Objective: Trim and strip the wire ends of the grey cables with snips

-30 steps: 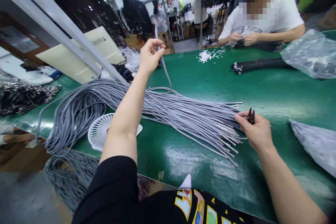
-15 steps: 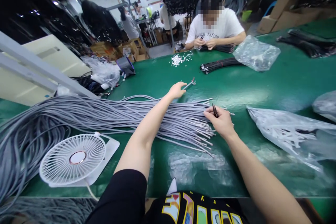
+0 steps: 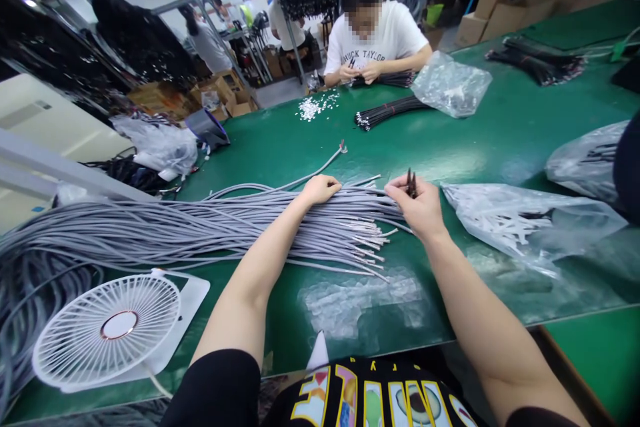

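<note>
A thick bundle of grey cables (image 3: pixel 200 227) lies across the table, its cut ends fanned out to the right. At the bundle's far edge, my left hand (image 3: pixel 320 189) has its fingers curled down on a grey cable. My right hand (image 3: pixel 420 208) is closed around dark pliers (image 3: pixel 411 185), whose pointed tips stick up from the fist. Its thumb and fingertip are close to the cable ends; whether they also pinch a cable is unclear. One separate grey cable (image 3: pixel 325 165) lies beyond my left hand, its end stripped to show a red wire.
A white fan (image 3: pixel 115 327) stands at the near left. Plastic bags (image 3: pixel 530 220) with white pieces lie to the right. Across the green table (image 3: pixel 280 140), a co-worker (image 3: pixel 375 40) handles black cables (image 3: pixel 390 110) near scattered white bits (image 3: pixel 313 107).
My left hand has let go of the stripped cable and come back onto the bundle. My right hand still holds the pliers near the cable ends. The camera view has shifted.
</note>
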{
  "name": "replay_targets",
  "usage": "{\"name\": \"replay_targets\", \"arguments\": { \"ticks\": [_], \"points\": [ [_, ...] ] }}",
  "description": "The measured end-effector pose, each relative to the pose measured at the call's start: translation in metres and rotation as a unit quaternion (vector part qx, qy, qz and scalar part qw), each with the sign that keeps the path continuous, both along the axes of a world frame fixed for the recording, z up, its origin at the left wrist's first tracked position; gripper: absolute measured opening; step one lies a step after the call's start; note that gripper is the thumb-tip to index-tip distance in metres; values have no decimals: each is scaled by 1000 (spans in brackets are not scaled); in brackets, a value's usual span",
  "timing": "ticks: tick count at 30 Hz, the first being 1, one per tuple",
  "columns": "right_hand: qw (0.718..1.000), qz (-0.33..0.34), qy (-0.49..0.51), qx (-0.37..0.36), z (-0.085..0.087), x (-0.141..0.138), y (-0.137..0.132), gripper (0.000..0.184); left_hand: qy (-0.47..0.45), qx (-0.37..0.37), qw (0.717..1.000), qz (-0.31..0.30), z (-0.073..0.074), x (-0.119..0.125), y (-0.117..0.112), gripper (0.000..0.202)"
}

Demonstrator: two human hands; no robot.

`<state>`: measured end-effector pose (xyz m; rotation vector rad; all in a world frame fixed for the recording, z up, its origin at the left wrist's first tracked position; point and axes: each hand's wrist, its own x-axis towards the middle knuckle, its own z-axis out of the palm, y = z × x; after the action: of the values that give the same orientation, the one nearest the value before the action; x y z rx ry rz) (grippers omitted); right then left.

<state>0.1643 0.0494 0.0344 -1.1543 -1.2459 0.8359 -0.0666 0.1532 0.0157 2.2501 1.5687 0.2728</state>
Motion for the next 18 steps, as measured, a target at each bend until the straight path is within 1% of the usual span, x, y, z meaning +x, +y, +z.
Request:
{"name": "replay_targets", "arguments": {
  "ticks": [3,6,8,11,13,14,16,18],
  "points": [
    [998,-37,50,-2,0,11,4,17,-2,-13,1000,-1,-1,0,-1,28],
    [998,-41,54,-7,-2,13,6,18,-1,-5,1000,25,0,-2,4,28],
    [998,-37,42,-6,-4,9,6,19,5,18,997,70,1,-4,12,30],
    [999,-19,28,-1,-5,2,5,20,18,52,987,153,0,-6,30,35],
    [1000,-5,22,-1,-5,-1,4,20,20,58,979,194,-1,-5,43,38],
    [1000,1,18,-1,-5,-2,3,20,17,56,977,206,-2,-4,49,36],
    [1000,8,6,-1,-5,-3,3,22,3,46,977,211,-1,0,58,26],
    [1000,2,-2,2,-5,-2,5,24,-24,32,981,188,2,4,61,16]
  ]
}}
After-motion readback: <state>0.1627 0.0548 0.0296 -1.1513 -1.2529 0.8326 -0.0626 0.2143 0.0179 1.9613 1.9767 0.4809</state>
